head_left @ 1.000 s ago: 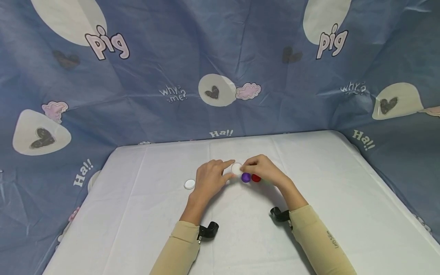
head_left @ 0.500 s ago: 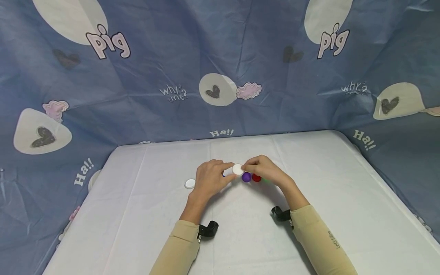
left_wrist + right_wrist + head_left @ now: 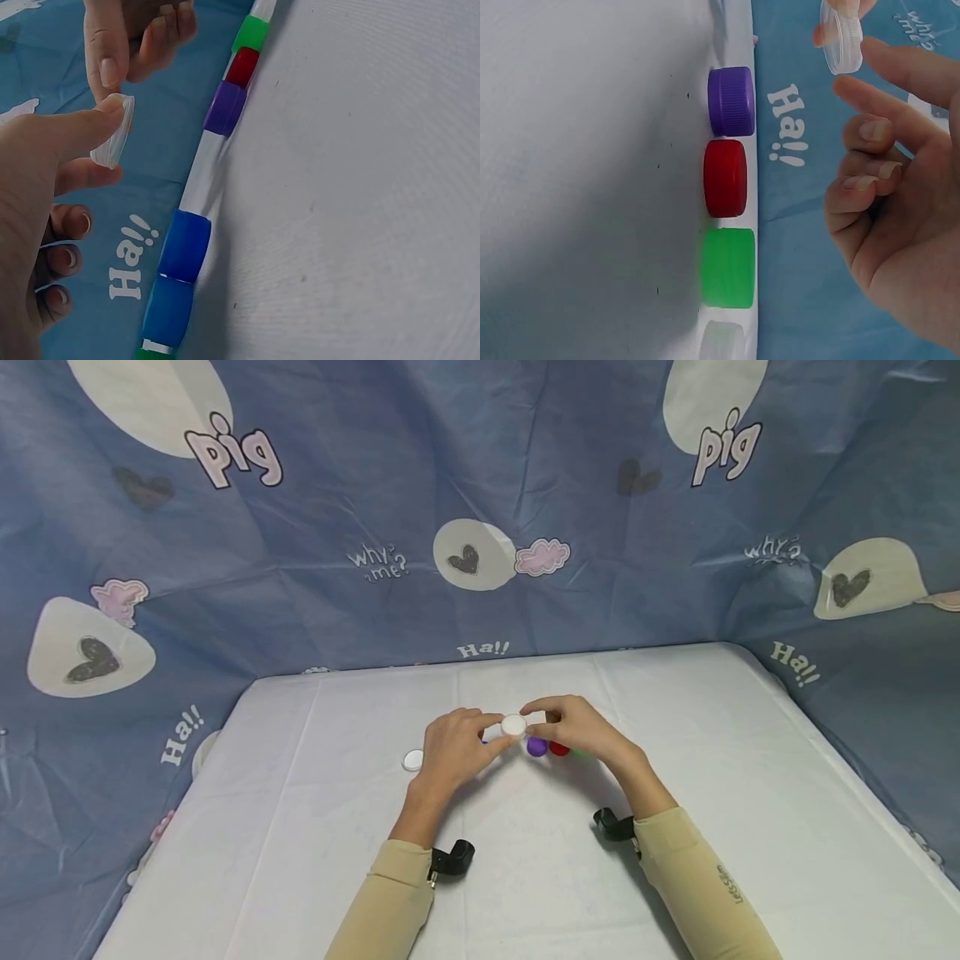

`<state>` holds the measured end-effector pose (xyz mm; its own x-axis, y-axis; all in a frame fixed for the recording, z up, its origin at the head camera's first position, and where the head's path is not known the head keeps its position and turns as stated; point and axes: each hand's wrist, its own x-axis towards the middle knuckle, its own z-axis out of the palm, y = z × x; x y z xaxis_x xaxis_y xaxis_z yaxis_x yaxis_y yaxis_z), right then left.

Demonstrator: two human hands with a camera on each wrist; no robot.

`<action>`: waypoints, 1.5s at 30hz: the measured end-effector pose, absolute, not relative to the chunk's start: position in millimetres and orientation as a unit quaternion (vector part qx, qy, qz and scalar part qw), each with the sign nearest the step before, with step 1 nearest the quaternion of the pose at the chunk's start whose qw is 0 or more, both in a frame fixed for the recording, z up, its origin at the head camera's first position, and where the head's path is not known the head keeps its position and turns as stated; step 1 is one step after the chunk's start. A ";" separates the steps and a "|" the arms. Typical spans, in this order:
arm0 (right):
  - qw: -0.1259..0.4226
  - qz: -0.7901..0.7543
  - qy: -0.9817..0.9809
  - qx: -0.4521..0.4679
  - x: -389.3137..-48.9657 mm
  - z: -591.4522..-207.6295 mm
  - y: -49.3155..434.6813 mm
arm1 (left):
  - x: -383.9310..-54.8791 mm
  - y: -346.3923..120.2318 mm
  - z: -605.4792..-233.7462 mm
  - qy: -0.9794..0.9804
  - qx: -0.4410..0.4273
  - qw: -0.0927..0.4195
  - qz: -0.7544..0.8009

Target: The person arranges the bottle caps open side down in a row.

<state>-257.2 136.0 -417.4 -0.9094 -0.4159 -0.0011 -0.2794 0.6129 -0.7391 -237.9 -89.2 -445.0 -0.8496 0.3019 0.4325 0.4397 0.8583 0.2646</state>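
My left hand (image 3: 453, 743) pinches a clear whitish bottle cap (image 3: 513, 725) between thumb and index finger, the cap held on edge above the table in the left wrist view. My right hand (image 3: 581, 727) is at the cap's right side, thumb and index finger spread apart close to its rim; whether they touch it is unclear. Below the hands, a purple cap (image 3: 732, 101), a red cap (image 3: 725, 178) and a green cap (image 3: 728, 268) stand in a row. Two blue caps (image 3: 185, 245) stand below my left hand, mostly hidden by it in the head view.
A white round cap (image 3: 413, 760) lies left of my left hand. Another clear cap (image 3: 722, 341) follows the green one, cut off by the frame. A white cloth covers the table (image 3: 525, 877). A blue printed curtain (image 3: 315, 510) rises behind it.
My left fingers have closed onto the clear cap, which has shifted slightly left. My right thumb and index finger, earlier together at its edge, have spread apart.
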 end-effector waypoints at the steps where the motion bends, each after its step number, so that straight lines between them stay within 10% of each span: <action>1: 0.085 -0.392 0.894 -0.198 -257.0 -417.3 135.2 | -238.0 -89.5 -445.0 -0.945 -0.196 0.191 -0.181; 45: 0.046 -0.220 0.954 -0.198 -251.7 -434.2 112.7 | -238.1 -86.7 -454.5 -0.974 -0.147 0.113 -0.129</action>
